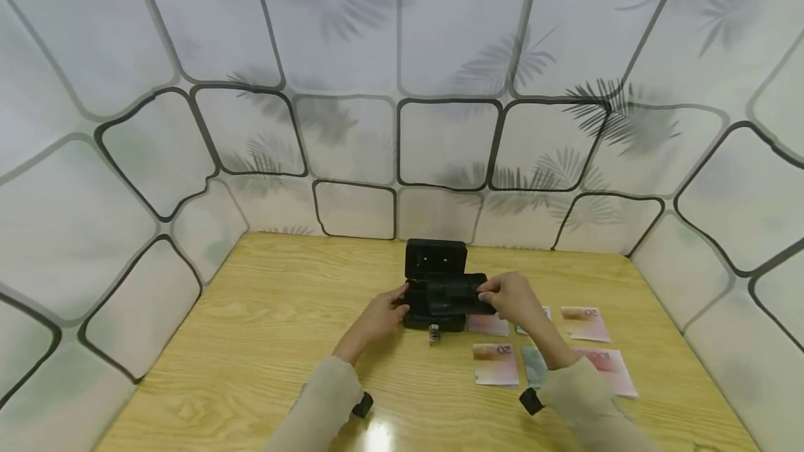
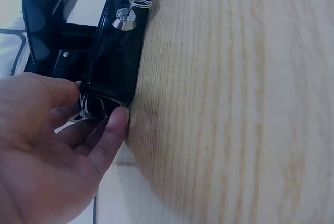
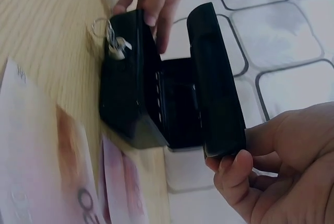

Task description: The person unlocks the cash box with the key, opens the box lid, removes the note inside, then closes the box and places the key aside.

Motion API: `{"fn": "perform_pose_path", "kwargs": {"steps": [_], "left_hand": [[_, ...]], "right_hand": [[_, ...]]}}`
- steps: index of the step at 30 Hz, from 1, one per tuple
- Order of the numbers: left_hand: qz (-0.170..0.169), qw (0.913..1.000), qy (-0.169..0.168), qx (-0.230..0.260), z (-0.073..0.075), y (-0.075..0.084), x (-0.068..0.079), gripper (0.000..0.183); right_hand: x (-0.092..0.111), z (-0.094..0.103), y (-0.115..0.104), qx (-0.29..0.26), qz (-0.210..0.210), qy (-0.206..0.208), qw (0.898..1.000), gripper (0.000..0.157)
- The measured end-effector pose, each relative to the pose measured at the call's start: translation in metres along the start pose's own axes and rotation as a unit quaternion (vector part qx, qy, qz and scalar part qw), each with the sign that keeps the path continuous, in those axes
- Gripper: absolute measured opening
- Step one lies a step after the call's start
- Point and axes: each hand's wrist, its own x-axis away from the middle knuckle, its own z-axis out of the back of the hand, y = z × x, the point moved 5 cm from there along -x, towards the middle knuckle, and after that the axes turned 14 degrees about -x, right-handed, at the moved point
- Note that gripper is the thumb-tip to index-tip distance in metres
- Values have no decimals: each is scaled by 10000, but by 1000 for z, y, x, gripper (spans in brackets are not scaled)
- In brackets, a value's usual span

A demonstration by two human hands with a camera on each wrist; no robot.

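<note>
A black cash box (image 1: 449, 324) stands on the table with its lid (image 1: 436, 251) raised at the back. A key with a ring (image 2: 141, 3) sits in the front lock (image 2: 124, 20). My left hand (image 1: 380, 316) grips the box's left side, thumb and fingers at its rim and side wall (image 2: 107, 51). Over the box's opening, my right hand (image 1: 511, 296) pinches the right end of a black tray (image 3: 216, 88). In the right wrist view the tray is tilted and apart from the box. It hides part of the box's inside in the head view.
Several banknotes lie right of the box, among them a 20 note (image 1: 496, 366), a 100 note (image 1: 608, 372) and a greenish one (image 1: 532, 363). My right forearm partly covers some. Patterned white walls (image 1: 352, 208) border the wooden table (image 1: 264, 340) at back and sides.
</note>
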Motion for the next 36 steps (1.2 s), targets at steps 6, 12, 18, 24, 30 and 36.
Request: {"fn": "perform_pose_path", "kwargs": {"steps": [6,12,18,24,30,36], "left_hand": [[-118,9999,72,-66,2,2,2,55],[-137,9998,137,-20,2,0,2,54],[-150,9996,255,31,2,-1,0,50],[-260,9982,513,-163,5,2,0,45],[-308,9981,525,-113,5,3,1,45],[-153,9986,498,-33,5,1,-1,47]], "right_hand": [[-3,-13,-5,-178,11,81,9998,13],[-8,-23,-3,-88,-19,190,9998,11],[-11,-31,-2,-74,-76,278,9996,11],[-13,-41,-3,208,41,410,9989,8],[-14,-48,-5,317,192,539,9979,8],[-16,-55,-3,441,416,607,9963,7]]}}
